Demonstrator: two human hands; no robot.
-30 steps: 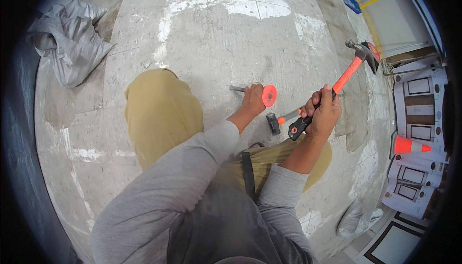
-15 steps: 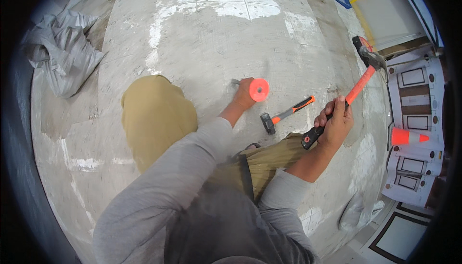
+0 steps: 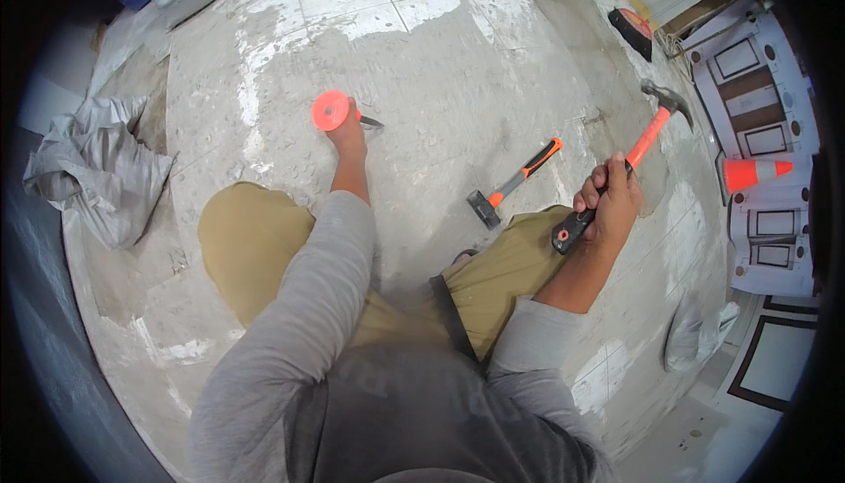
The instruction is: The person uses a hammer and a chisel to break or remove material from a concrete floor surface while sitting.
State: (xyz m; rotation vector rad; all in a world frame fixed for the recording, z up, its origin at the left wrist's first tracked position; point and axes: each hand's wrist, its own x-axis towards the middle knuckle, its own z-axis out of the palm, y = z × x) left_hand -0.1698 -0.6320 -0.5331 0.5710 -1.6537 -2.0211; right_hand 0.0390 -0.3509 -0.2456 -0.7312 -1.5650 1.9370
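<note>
Concrete floor (image 3: 458,69) carried everything. Right hand (image 3: 607,206) clenched round claw hammer (image 3: 647,135), head raised toward floor's right edge. Left hand (image 3: 348,135) closed on chisel (image 3: 339,113) with orange guard, tip on floor mid-left. Club hammer (image 3: 515,185) lay loose between hands.

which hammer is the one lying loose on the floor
On the bare concrete floor, just ahead of the person's right knee, lies a small sledge hammer. Unlike the claw hammer raised in the right hand, nothing holds it, and its head is a blunt block.
</note>
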